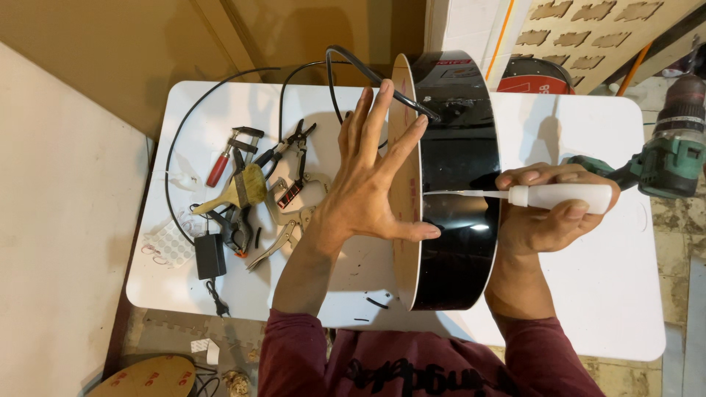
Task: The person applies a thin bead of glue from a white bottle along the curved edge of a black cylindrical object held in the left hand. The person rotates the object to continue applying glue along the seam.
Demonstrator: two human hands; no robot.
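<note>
On the white table (573,132), the left hand (371,184) braces flat and spread against the upright black drum (456,184) while the right hand (548,209) grips the glue bottle (562,197); a steady, slow squeeze along the seam suits best.

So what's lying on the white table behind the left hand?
Beyond the left hand on the white table lies a tool pile: a brush, a red-handled clamp, pliers and a black power adapter. The hand and forearm cover part of the pliers and the table beneath.

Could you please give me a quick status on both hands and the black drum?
Left hand flat on drum face. Right hand holds white squeeze bottle, nozzle at black rim. Cable lies over the top edge.
</note>
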